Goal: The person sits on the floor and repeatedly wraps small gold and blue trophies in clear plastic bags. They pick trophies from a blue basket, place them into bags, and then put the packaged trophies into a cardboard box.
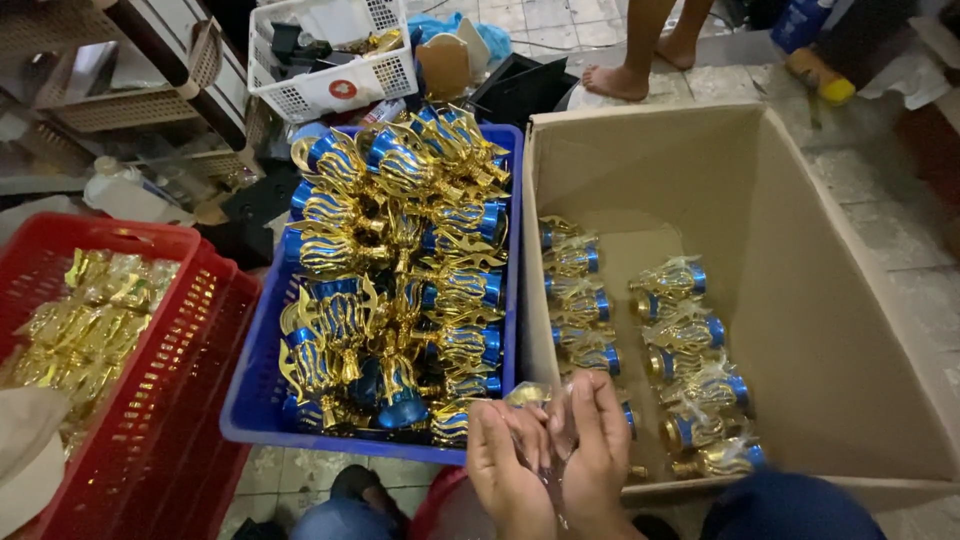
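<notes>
Left hand: fingers curled, pinching a clear plastic bag at the cardboard box's near rim.
Right hand: fingers bent, gripping the same bag, touching the left hand.
Blue crate: heaped with gold-and-blue ornaments.
Cardboard box: bagged ornaments in rows.
Red basket: gold bagged pieces.

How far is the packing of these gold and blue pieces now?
Done: about a dozen bagged trophy cups lie in two rows in the cardboard box. In hand: the left hand and right hand work a clear plastic bag together. Left: the blue crate is heaped with unbagged trophy cups.
</notes>
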